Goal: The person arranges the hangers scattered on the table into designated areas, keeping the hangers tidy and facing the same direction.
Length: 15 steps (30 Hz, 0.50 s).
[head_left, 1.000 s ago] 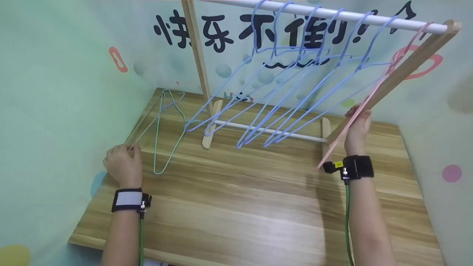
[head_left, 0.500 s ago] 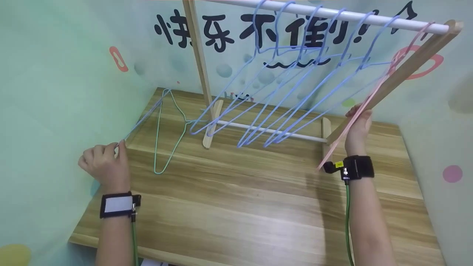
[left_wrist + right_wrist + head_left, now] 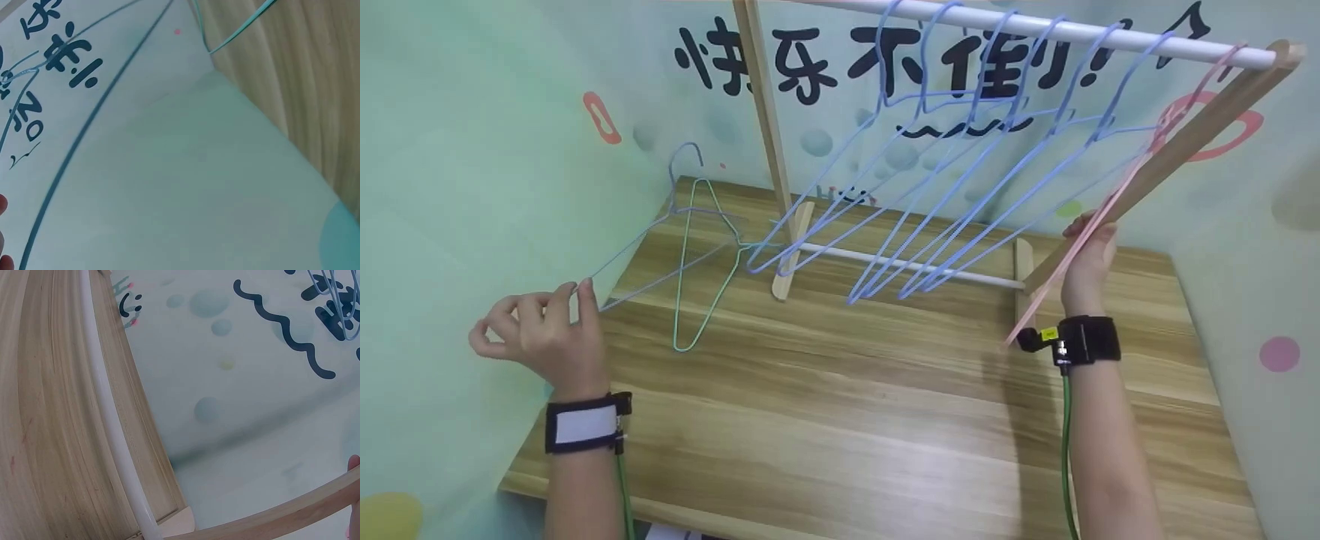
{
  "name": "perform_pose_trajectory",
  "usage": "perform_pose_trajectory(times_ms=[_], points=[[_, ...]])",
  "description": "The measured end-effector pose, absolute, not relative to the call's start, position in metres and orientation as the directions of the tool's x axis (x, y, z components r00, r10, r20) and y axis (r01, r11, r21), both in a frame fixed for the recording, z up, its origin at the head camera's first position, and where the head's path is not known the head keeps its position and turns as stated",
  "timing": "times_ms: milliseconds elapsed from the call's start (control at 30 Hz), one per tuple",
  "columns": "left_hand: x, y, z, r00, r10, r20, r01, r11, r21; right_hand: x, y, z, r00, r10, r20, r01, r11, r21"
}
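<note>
My left hand (image 3: 547, 337) pinches a lower corner of a blue clothes hanger (image 3: 670, 184) between thumb and forefinger, its other fingers loosely bent. The hanger is raised off the table with its hook pointing up and away. In the left wrist view the hanger's wire (image 3: 84, 129) crosses the picture, and only fingertips show at the edge. A green hanger (image 3: 678, 300) lies flat beneath it. My right hand (image 3: 1087, 262) grips the right wooden post (image 3: 1185, 139) of a clothes rack, just behind a hanging pink hanger (image 3: 1042, 296).
Several blue hangers (image 3: 879, 64) hang from the rack's white top rod (image 3: 1200, 49). A white lower rod (image 3: 982, 277) joins the wooden feet. The wooden table (image 3: 847, 420) meets patterned walls at the left, back and right.
My left hand has moved left and slightly up, pulling the blue hanger with it. The hanger has turned so its hook now stands raised. My right hand has kept its hold on the post.
</note>
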<state>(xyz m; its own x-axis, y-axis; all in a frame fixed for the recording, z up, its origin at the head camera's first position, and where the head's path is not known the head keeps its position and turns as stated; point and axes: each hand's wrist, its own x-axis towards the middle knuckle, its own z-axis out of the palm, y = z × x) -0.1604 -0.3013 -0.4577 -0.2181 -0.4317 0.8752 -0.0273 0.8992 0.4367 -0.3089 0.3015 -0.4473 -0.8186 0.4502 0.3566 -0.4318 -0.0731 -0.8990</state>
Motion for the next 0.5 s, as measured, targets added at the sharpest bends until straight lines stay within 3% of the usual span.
perform_pose_trajectory(times_ms=[200,500], points=[[-0.158,-0.293,-0.447,-0.130,-0.451,0.883,-0.010,0.891,0.453,-0.309,0.302,-0.446,-0.820,0.442,0.365,-0.439,-0.075,-0.895],[-0.154,-0.289,-0.437,-0.077,-0.455,0.887,0.094,0.882,0.461,-0.310,0.301,-0.447,-0.805,0.439,0.399,-0.481,-0.087,-0.873]])
